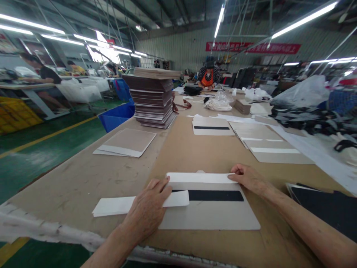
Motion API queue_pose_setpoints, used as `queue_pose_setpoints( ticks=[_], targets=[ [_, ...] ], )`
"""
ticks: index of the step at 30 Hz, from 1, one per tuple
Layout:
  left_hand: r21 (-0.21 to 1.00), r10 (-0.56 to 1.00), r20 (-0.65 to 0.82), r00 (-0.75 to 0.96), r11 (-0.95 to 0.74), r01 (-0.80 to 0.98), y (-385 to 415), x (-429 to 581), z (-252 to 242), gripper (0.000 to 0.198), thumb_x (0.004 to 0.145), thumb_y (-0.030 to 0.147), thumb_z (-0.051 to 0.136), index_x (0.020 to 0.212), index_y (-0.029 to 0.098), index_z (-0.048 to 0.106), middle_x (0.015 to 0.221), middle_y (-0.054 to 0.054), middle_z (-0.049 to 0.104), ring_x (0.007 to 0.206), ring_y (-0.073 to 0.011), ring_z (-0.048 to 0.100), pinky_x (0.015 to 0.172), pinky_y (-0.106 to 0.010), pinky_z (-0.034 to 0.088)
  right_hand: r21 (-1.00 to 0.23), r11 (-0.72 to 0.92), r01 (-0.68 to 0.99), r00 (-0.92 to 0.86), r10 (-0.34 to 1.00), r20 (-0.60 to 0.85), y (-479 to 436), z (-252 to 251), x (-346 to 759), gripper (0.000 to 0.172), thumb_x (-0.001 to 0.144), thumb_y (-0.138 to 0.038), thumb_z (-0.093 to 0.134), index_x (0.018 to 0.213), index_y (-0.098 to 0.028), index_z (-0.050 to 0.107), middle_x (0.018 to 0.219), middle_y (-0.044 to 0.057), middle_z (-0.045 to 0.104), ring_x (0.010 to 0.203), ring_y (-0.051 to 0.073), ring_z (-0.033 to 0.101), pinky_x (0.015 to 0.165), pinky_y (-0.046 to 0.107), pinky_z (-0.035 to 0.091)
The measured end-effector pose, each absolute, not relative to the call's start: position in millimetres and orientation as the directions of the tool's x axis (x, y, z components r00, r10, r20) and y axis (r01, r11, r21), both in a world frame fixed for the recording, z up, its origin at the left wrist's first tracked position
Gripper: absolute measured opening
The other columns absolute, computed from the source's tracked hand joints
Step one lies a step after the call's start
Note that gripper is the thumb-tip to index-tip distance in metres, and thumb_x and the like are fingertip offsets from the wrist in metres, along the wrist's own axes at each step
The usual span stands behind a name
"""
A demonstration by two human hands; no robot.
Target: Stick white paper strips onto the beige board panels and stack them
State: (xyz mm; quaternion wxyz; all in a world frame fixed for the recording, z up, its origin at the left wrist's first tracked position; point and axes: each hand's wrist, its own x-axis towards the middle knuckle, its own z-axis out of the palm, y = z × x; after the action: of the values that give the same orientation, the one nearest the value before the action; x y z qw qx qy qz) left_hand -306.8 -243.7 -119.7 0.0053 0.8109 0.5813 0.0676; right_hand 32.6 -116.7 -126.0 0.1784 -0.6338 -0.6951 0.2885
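Observation:
A grey flat card piece (212, 216) with a black strip (214, 195) lies on the table in front of me. Its top flap (199, 177) is white and folded down. My left hand (147, 210) rests flat on the card's left end, fingers on the flap's left corner and over a loose white paper strip (117, 204). My right hand (249, 178) presses the flap's right corner with its fingers curled down. Neither hand grips anything.
A tall stack of brown card sheets (153, 98) stands at the back left. Finished grey pieces (125, 143) lie left, more pieces (213, 126) ahead and right. A dark sheet (320, 206) lies at the right. A seated person (208, 76) works at the table's far end.

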Motion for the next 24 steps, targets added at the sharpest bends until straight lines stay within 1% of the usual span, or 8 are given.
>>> queue_pose_setpoints(
  ticks=[3,8,12,15,17,20,22,24],
  targets=[
    [0.079,0.943,0.092,0.319,-0.326,0.942,-243.4,-307.9,-121.3,0.046,0.070,0.005,0.043,0.112,0.021,0.056,0.144,-0.005,0.042,0.122,-0.0240,0.040,0.105,-0.041,0.036,-0.616,0.017,0.788,-0.091,0.992,-0.089,-120.6,-127.3,32.2,0.017,0.072,-0.035,0.060,0.080,-0.020,0.058,0.070,-0.001,0.061,0.064,0.015,0.054,0.059,0.027,0.038],
    [0.066,0.947,0.079,0.310,-0.316,0.947,-241.8,-309.2,-123.7,0.050,0.069,0.006,0.043,0.115,0.022,0.056,0.145,-0.003,0.041,0.123,-0.0244,0.039,0.107,-0.043,0.036,-0.603,0.032,0.797,-0.086,0.994,-0.060,-120.4,-132.9,33.5,0.017,0.073,-0.035,0.060,0.081,-0.020,0.058,0.071,-0.001,0.062,0.065,0.015,0.056,0.061,0.026,0.040],
    [0.060,0.949,0.079,0.305,-0.310,0.949,-240.9,-309.6,-124.4,0.053,0.067,0.006,0.044,0.116,0.021,0.056,0.146,-0.004,0.040,0.126,-0.0249,0.038,0.107,-0.042,0.035,-0.583,0.037,0.811,-0.085,0.995,-0.055,-119.6,-134.4,33.0,0.017,0.075,-0.036,0.059,0.080,-0.020,0.059,0.069,-0.001,0.061,0.063,0.014,0.055,0.059,0.025,0.040],
    [0.054,0.950,0.075,0.303,-0.307,0.950,-241.7,-310.4,-125.9,0.054,0.066,0.005,0.044,0.116,0.021,0.056,0.146,-0.004,0.041,0.126,-0.0246,0.038,0.107,-0.042,0.036,-0.556,0.049,0.830,-0.096,0.994,-0.056,-119.3,-132.9,32.0,0.016,0.075,-0.035,0.059,0.078,-0.019,0.058,0.067,-0.001,0.060,0.060,0.014,0.054,0.056,0.024,0.040],
    [0.050,0.950,0.074,0.303,-0.308,0.950,-242.6,-311.0,-126.3,0.053,0.067,0.005,0.044,0.117,0.021,0.056,0.145,-0.004,0.041,0.126,-0.0247,0.038,0.107,-0.042,0.036,-0.521,0.064,0.851,-0.098,0.994,-0.039,-119.7,-130.8,30.5,0.015,0.075,-0.034,0.060,0.079,-0.019,0.058,0.069,0.000,0.061,0.062,0.014,0.055,0.057,0.024,0.040],
    [0.052,0.949,0.059,0.309,-0.312,0.949,-241.6,-311.4,-121.5,0.053,0.069,0.006,0.043,0.118,0.020,0.056,0.144,-0.003,0.043,0.124,-0.0240,0.040,0.108,-0.041,0.035,-0.444,0.139,0.885,-0.148,0.989,0.015,-122.8,-124.6,25.8,0.010,0.078,-0.027,0.058,0.082,-0.018,0.058,0.081,0.003,0.064,0.072,0.015,0.058,0.065,0.025,0.042],
    [0.056,0.953,0.027,0.303,-0.304,0.951,-237.7,-310.1,-113.2,0.057,0.071,0.007,0.041,0.126,0.020,0.051,0.140,-0.004,0.047,0.122,-0.0235,0.042,0.104,-0.041,0.039,-0.380,0.233,0.895,-0.238,0.971,0.034,-127.3,-118.4,20.1,0.006,0.081,-0.019,0.054,0.082,-0.019,0.060,0.085,0.005,0.065,0.078,0.016,0.059,0.070,0.026,0.042],
    [0.037,0.951,-0.010,0.309,-0.308,0.951,-230.9,-306.0,-102.3,0.060,0.075,0.009,0.039,0.134,0.020,0.043,0.131,-0.006,0.055,0.117,-0.0241,0.047,0.098,-0.041,0.044,-0.307,0.327,0.894,-0.335,0.942,0.027,-134.1,-111.1,11.6,0.017,0.082,-0.010,0.048,0.084,-0.019,0.063,0.087,0.006,0.066,0.079,0.017,0.060,0.073,0.028,0.042]
  ],
)
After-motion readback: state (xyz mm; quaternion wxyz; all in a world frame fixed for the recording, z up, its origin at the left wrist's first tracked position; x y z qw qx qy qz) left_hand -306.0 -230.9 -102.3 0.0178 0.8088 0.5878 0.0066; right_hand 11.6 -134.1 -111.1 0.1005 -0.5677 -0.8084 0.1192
